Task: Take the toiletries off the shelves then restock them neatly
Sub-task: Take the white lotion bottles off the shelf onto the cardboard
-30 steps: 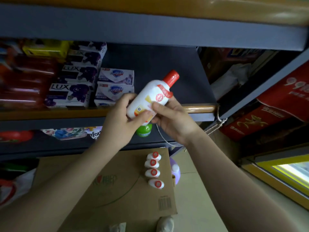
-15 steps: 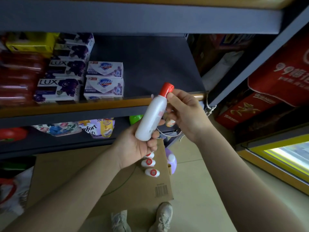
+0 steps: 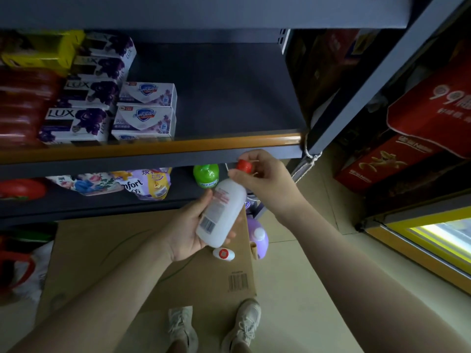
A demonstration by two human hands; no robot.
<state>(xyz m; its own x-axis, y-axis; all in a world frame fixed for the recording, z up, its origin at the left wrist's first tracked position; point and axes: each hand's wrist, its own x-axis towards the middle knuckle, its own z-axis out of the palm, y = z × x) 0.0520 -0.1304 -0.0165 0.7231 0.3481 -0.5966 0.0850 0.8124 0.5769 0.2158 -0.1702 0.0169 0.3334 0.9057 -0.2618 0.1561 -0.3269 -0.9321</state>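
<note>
A white bottle (image 3: 221,212) with a red cap is held in front of the lower shelf, its barcode side facing me. My left hand (image 3: 190,230) grips its body from below. My right hand (image 3: 262,179) pinches the red cap at the top. On the cardboard sheet (image 3: 122,253) below lies another small white bottle with a red cap (image 3: 223,254). The right half of the grey shelf (image 3: 224,98) holds nothing; Safeguard soap boxes (image 3: 146,110) and Lux soap boxes (image 3: 84,105) are stacked on its left half.
A green bottle (image 3: 206,175) and Comfort refill pouches (image 3: 145,184) sit on the lower shelf. A purple jug (image 3: 258,238) stands on the floor beside the cardboard. Red boxes (image 3: 420,128) fill the right side. My shoes (image 3: 211,327) are at the bottom.
The bottle has come down from shelf height to below the shelf edge and turned its back label toward me. My right hand moved onto the cap.
</note>
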